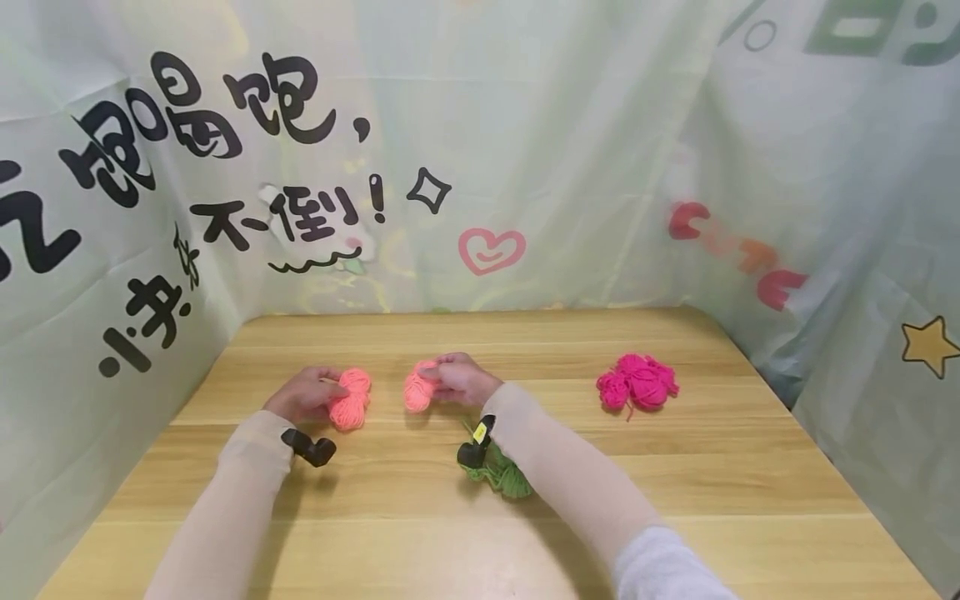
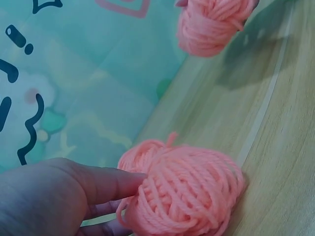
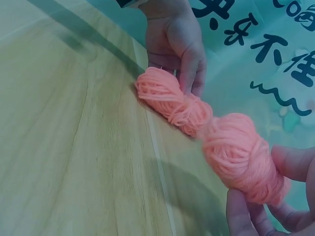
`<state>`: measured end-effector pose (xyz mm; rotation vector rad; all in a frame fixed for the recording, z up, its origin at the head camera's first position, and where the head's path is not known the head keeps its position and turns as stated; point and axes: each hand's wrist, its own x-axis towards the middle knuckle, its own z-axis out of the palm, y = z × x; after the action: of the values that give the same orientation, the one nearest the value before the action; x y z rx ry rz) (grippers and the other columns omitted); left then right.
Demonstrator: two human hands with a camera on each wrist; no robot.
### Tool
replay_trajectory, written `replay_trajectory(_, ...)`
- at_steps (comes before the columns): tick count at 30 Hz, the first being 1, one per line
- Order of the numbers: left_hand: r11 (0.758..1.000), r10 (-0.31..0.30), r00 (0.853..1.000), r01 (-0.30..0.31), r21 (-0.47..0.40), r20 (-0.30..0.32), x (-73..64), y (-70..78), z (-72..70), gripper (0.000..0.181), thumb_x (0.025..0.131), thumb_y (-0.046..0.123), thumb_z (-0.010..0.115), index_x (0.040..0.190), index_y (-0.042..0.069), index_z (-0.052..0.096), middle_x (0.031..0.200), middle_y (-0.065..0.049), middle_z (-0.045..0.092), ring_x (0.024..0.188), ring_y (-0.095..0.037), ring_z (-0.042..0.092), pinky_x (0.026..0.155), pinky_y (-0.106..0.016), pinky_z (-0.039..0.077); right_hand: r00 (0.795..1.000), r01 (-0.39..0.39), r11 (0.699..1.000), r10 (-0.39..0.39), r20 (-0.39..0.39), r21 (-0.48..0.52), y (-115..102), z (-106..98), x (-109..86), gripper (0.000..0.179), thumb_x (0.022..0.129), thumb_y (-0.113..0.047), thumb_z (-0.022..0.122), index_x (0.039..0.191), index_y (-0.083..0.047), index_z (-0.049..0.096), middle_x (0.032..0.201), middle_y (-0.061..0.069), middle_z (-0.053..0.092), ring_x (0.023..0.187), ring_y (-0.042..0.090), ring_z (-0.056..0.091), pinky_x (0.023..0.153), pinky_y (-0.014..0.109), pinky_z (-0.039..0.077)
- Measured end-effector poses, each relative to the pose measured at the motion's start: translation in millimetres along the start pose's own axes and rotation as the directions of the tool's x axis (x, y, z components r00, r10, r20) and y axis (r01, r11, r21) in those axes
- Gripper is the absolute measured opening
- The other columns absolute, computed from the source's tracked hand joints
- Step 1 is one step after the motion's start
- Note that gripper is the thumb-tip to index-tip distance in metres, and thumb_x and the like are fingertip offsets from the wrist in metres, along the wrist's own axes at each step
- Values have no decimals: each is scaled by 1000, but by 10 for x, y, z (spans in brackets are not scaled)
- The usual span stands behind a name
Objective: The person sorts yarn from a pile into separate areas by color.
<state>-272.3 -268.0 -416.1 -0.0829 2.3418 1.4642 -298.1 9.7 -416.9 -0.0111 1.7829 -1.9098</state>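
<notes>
Two salmon-pink yarn skeins are at the middle left of the table. My left hand point(image 1: 306, 393) pinches the left pink skein point(image 1: 350, 400), thumb on its near side; in the left wrist view this skein point(image 2: 187, 189) sits on the wood. My right hand point(image 1: 463, 380) grips the other pink skein point(image 1: 420, 387) between thumb and fingers. In the right wrist view that skein point(image 3: 243, 160) is held above the table, its shadow below. Under my right wrist lies green yarn point(image 1: 506, 475), partly hidden by the forearm.
Magenta yarn point(image 1: 637, 383) lies in a bundle on the right of the wooden table point(image 1: 712, 492). A printed cloth point(image 1: 570, 167) hangs behind the table and along both sides.
</notes>
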Motion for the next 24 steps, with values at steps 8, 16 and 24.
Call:
replay_trajectory(8, 998, 10, 999, -7, 66, -41, 1, -35, -5, 43, 94, 8, 61, 127, -12, 42, 87, -10, 58, 72, -16, 58, 68, -32, 53, 999, 7, 1000, -7, -36, -4, 18, 83, 78, 18, 90, -7, 68, 97, -7, 52, 75, 1, 58, 58, 7, 53, 60, 21, 51)
replay_trajectory(16, 998, 15, 999, -13, 69, -29, 5, -63, -28, 42, 95, 8, 59, 128, -12, 41, 89, -11, 58, 72, -17, 58, 67, -32, 54, 999, 25, 1000, -24, -44, 9, 53, 215, 124, 20, 88, -5, 70, 99, -4, 53, 81, 4, 57, 62, 10, 54, 56, 20, 50)
replay_trajectory(24, 997, 17, 999, -12, 79, -51, -36, -69, -40, 45, 95, 10, 60, 130, -11, 41, 80, -7, 57, 69, -15, 56, 65, -32, 53, 994, 53, 999, -53, -96, -4, 117, 387, 156, 19, 87, -2, 71, 97, -1, 55, 86, 8, 60, 67, 14, 59, 63, 25, 55)
